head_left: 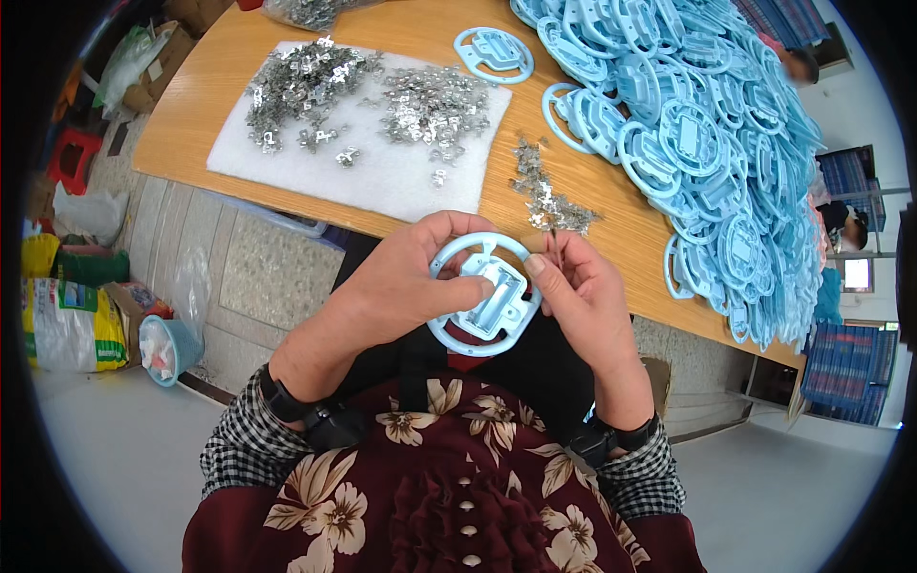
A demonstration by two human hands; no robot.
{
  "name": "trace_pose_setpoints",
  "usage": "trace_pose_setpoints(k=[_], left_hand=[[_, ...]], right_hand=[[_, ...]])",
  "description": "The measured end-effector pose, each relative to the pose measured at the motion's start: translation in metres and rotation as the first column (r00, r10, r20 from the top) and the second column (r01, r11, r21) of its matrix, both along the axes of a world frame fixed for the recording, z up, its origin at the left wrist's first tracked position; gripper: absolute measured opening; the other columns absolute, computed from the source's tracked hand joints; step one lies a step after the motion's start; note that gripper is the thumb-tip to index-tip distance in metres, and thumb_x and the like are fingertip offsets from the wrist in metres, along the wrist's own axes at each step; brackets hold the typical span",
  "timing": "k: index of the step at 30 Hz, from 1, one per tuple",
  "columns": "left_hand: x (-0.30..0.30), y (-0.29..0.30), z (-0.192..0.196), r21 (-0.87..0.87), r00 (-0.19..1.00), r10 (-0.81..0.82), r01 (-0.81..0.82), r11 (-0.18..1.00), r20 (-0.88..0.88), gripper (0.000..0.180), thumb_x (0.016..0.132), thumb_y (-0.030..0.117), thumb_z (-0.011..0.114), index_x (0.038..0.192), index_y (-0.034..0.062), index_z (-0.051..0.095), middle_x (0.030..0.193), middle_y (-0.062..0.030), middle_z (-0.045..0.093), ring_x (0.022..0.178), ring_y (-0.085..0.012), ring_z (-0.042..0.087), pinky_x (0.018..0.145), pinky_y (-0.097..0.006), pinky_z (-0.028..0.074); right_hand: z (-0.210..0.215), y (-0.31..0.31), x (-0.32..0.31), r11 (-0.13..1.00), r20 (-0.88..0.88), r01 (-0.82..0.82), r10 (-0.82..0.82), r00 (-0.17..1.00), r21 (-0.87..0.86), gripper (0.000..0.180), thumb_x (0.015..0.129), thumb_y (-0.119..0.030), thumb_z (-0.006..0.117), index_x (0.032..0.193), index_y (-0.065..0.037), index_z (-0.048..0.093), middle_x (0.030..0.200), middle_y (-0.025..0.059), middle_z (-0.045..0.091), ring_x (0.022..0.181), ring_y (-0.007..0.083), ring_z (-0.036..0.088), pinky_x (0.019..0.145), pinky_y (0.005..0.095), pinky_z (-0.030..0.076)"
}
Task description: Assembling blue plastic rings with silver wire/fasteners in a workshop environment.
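Note:
A light-blue plastic toy steering wheel shell (503,304) is tilted over my lap, its rectangular recess facing up. My left hand (413,277) is closed around its left side, thumb laid across the middle part. At the rim's upper right is my right hand (585,286), its thumb by the rim and its fingers pinched. A thin dark sliver shows between those fingers, too small to name. Just beyond them, small silvery metal clips (559,212) lie loose on the wooden table (401,226).
A white foam sheet (353,186) carries two heaps of metal clips (306,86). One blue shell (495,54) lies beside it; a tall pile of blue shells (693,138) covers the table's right. On the floor at left stand a blue bin (172,353) and a red stool (74,158).

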State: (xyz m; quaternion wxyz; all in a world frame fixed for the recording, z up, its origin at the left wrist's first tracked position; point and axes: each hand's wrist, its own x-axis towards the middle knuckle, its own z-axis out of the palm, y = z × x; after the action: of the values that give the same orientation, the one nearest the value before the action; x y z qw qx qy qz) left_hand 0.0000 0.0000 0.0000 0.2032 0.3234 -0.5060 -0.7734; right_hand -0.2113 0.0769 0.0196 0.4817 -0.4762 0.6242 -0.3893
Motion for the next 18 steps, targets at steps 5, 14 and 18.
trace_pose_setpoints(k=[5,14,18], left_hand=[[-0.003,0.004,0.002,0.069,0.997,-0.033,0.038,0.997,-0.075,0.048,0.09,0.005,0.068,0.134,-0.0006,0.05,0.116,-0.0045,0.064,0.106,-0.009,0.062,0.091,-0.026,0.052],[-0.015,0.005,0.024,-0.757,0.933,-0.015,0.3,0.58,0.358,0.043,0.09,0.007,0.06,0.13,-0.0052,0.053,0.119,-0.0185,0.063,0.105,-0.0238,0.065,0.091,-0.035,0.052],[-0.018,0.011,0.016,-0.761,0.966,0.026,0.186,0.621,0.257,0.039,0.094,0.008,0.053,0.131,-0.0052,0.052,0.112,-0.0164,0.063,0.098,-0.0244,0.065,0.087,-0.039,0.053]], right_hand=[[0.012,0.006,-0.003,0.975,0.261,-0.041,-0.017,0.965,0.217,0.026,0.103,-0.023,0.059,0.114,-0.001,0.065,0.082,-0.0051,0.062,0.066,0.001,0.051,0.058,0.0179,0.042],[0.014,0.011,-0.006,0.991,0.104,-0.074,0.062,0.993,0.113,0.024,0.103,-0.023,0.058,0.113,-0.002,0.067,0.079,-0.0051,0.06,0.064,0.0004,0.049,0.057,0.0177,0.041],[0.025,0.014,0.001,0.997,0.187,0.003,-0.018,0.982,0.08,0.026,0.105,-0.025,0.055,0.113,-0.002,0.065,0.077,-0.0049,0.057,0.065,0.0015,0.047,0.056,0.0184,0.039]])
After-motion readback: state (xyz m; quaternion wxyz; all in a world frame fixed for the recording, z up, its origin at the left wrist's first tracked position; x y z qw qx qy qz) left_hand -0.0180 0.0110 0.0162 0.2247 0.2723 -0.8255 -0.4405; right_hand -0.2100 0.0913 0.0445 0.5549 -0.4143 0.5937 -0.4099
